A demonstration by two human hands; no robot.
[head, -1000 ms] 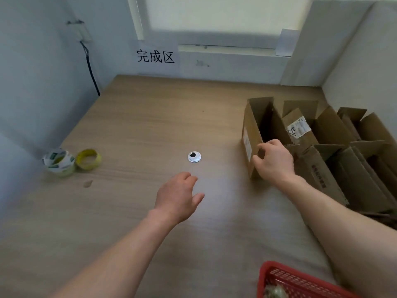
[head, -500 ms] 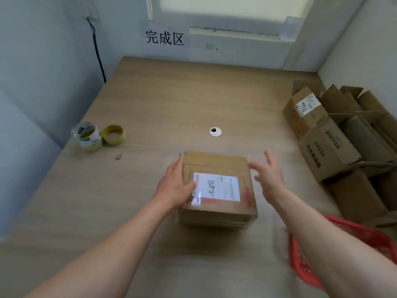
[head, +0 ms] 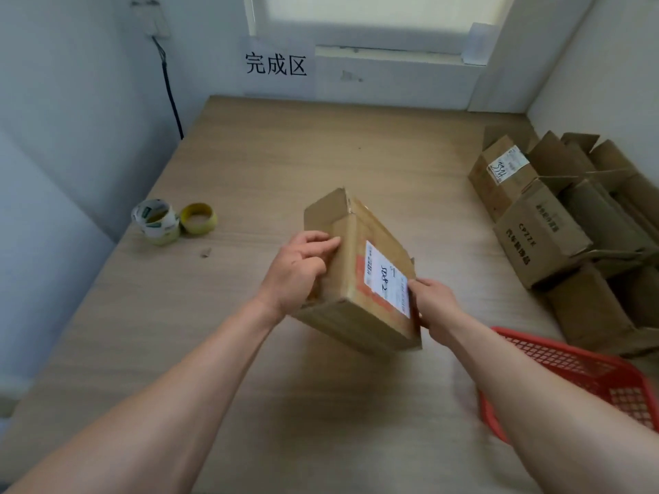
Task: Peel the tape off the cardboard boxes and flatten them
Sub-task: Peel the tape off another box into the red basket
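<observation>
Cardboard box (head: 351,279) tilted, between left hand (head: 297,270), right hand (head: 433,303)

The basket (head: 577,354) is cut off by the right edge and partly covered by the right forearm (head: 552,404). Most fingers of the right hand (head: 437,308) are hidden behind the box (head: 360,315). The fine print on its label (head: 387,276) is too small to be read. The box pile (head: 556,222) is cropped at right.

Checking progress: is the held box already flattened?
No, the box held between the left hand and right hand has its full boxy shape.
</observation>
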